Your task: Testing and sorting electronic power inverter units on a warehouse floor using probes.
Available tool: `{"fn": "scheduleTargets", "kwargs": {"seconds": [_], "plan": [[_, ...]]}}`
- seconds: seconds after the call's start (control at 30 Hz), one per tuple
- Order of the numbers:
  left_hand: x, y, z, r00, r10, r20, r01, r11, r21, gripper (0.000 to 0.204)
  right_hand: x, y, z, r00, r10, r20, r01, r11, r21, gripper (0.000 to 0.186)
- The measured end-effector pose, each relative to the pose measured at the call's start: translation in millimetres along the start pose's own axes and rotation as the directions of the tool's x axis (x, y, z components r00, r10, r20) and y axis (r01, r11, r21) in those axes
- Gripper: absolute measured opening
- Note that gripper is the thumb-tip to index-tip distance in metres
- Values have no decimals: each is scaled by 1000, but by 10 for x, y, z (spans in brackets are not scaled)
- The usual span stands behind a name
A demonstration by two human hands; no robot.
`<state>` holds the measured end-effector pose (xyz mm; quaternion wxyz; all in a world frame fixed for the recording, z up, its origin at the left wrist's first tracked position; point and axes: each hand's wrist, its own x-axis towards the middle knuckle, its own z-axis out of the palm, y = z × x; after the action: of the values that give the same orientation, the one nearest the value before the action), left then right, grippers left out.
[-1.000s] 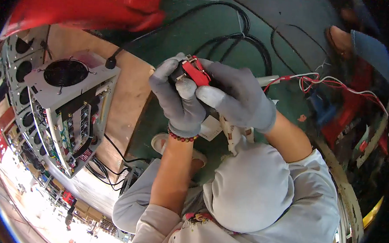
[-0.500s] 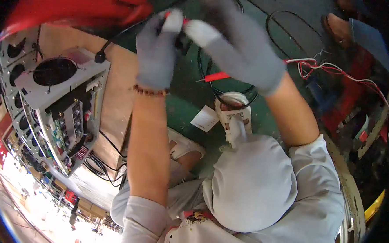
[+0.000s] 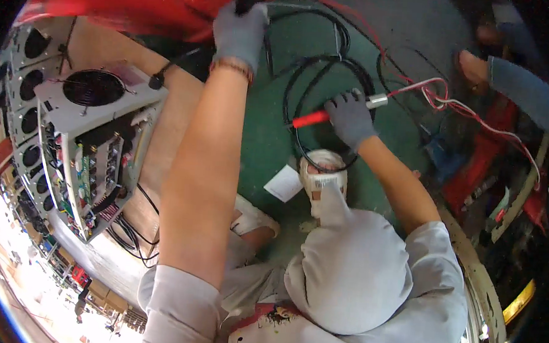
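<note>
My left hand (image 3: 239, 38), in a grey glove, reaches far forward beside a red surface (image 3: 134, 6). Its fingers close around something dark that I cannot make out. Across from it, my right hand (image 3: 350, 119), gloved too, grips a red-handled tool (image 3: 311, 119) above the green floor. The tool has a silver cylinder (image 3: 377, 101) at its right end, and red and white wires (image 3: 443, 101) trail from there to the right. Beneath and around this hand lies a loosely coiled black cable (image 3: 289, 94), partly over my shoe (image 3: 324, 168).
At the left, an open metal case (image 3: 72, 114) with a fan and circuit boards stands on a wooden board (image 3: 172, 113). A black plug (image 3: 157, 80) is beside it. White paper (image 3: 284, 183) lies on the floor. Another person's leg (image 3: 521, 85) is at the upper right.
My hands have come apart. The left has moved forward to the red surface; the right has drawn back and lowered, now turned with its fingers wrapped round the red-handled tool.
</note>
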<state>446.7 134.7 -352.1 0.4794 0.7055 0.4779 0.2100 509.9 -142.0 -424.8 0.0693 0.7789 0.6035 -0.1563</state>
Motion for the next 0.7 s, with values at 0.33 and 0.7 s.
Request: {"fn": "scheduleTargets", "kwargs": {"seconds": [0.33, 0.7], "plan": [[-1096, -389, -734, 937, -89, -337, 92, 996, -8, 23, -422, -1, -1697, 916, -207, -343, 398, 390, 830, 47], [-1442, -598, -850, 833, -23, -553, 220, 931, 292, 26, -174, -318, -2148, 988, 14, -152, 152, -94, 984, 54]]}}
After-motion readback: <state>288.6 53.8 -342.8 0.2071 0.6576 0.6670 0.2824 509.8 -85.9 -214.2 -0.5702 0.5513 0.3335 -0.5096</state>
